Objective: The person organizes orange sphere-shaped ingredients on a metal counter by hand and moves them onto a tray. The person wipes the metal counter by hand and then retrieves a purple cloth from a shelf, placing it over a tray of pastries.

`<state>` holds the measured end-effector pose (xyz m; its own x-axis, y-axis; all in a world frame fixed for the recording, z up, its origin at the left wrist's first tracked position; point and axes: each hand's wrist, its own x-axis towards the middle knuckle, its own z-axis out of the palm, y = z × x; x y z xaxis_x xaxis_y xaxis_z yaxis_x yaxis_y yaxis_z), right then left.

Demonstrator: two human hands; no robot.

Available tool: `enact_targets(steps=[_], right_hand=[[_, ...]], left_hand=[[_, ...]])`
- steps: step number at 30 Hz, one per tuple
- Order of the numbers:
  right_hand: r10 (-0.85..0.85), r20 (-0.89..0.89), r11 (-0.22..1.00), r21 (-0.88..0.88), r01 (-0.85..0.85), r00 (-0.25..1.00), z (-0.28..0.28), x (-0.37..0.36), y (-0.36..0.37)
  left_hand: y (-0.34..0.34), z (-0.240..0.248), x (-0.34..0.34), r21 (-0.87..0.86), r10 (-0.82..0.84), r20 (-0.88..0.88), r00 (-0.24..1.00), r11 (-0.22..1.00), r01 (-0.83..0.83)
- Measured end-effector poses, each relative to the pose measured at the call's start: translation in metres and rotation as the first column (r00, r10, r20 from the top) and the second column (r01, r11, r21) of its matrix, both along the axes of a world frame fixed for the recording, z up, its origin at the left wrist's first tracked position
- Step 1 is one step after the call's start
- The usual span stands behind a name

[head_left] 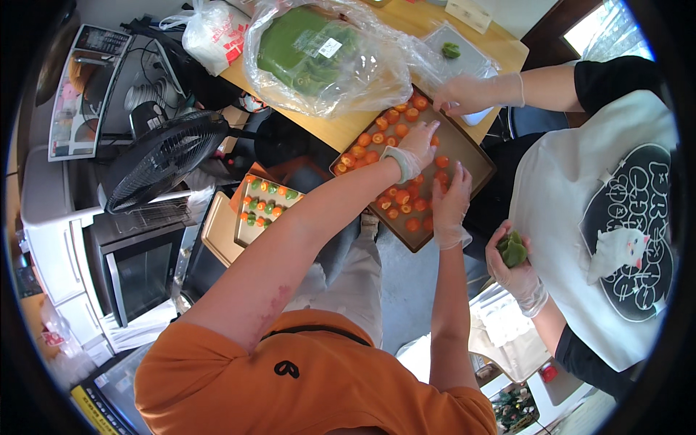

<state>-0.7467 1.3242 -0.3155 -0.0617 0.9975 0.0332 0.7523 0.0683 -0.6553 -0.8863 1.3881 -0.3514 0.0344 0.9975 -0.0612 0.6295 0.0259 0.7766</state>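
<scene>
A large brown baking tray (478, 156) lies at the table's edge, dotted with small orange rounds (401, 196), several with paler centres. My left hand (415, 151), in a clear glove with a green band at the wrist, reaches over the middle of the tray, fingers stretched among the rounds. Over the tray's right side is my right hand (451, 203), also gloved, its fingers apart and nothing visible in them. A co-worker's gloved hand (464, 94) is at the tray's far right corner. The co-worker's other hand (507, 264) holds a soft green lump (512, 250).
On the wooden table (500, 51) sits a clear plastic bag (384, 80) around a green mass (304, 54). Behind it is a grey scale-like plate (453, 36) with a green piece. At left are a black fan (167, 159) and a smaller tray (250, 233) of orange and green pieces.
</scene>
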Motion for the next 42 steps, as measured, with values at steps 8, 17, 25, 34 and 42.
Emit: enact_targets(steps=[8, 17, 25, 34, 42], right_hand=[[0.064, -0.073, 0.993, 0.101, -0.056, 0.995, 0.023, -0.006, -0.052], [0.434, -0.11, 0.897, 0.147, -0.418, 0.894, 0.062, -0.058, -0.126], [0.951, -0.106, 0.308, 0.241, -0.92, 0.291, 0.083, -0.146, -0.269], [0.785, -0.007, -0.611, 0.157, -0.776, -0.62, 0.106, -0.131, -0.584], [0.212, 0.008, -0.954, 0.219, -0.205, -0.977, 0.118, -0.045, -0.803]], left_hand=[[-0.013, 0.016, -0.023, -0.016, -0.031, 0.038, 0.999, 0.999, 0.031], [-0.175, 0.071, -0.108, 0.076, 0.29, 0.297, 0.91, 0.943, -0.325], [-0.574, 0.067, -0.159, -0.247, 0.96, -0.057, 0.276, 0.254, -0.935], [-0.912, 0.053, 0.156, -0.249, 0.704, 0.032, -0.709, -0.681, -0.688], [-0.946, 0.028, 0.453, -0.435, -0.109, 0.095, -0.99, -0.899, 0.057]])
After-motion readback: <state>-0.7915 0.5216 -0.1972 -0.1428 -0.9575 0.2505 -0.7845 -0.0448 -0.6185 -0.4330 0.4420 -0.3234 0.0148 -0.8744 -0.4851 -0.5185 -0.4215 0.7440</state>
